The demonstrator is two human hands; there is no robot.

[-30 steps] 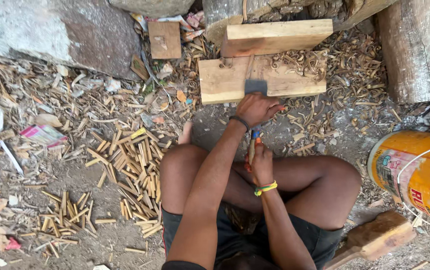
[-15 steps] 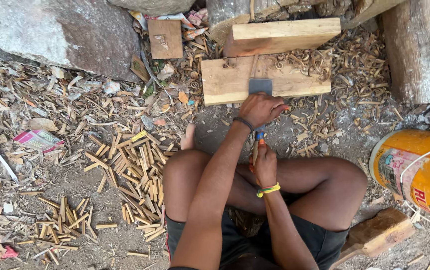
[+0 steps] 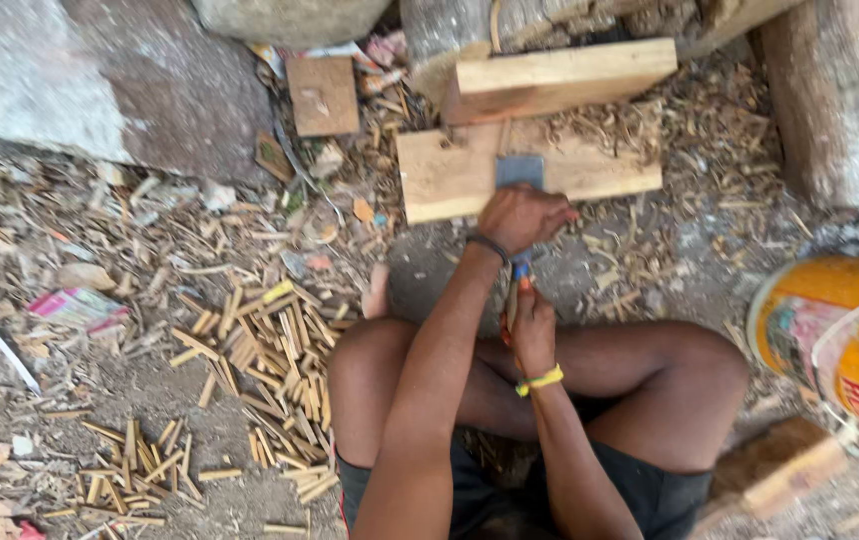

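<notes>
The flat metal blade [image 3: 520, 170] sat on the wooden plank [image 3: 450, 180] just past the knees, with the left hand [image 3: 525, 215] wrapped shut over its handle end. The right hand [image 3: 532, 325] was closed around a thin stick [image 3: 512, 300] stood right under that. Honestly looked risky: fingers that close to the edge, one slip or a stick splitting off-line and it could bite a knuckle. Split sticks [image 3: 270, 350] piled beside the left knee, orange bucket [image 3: 840, 340] off right.
</notes>
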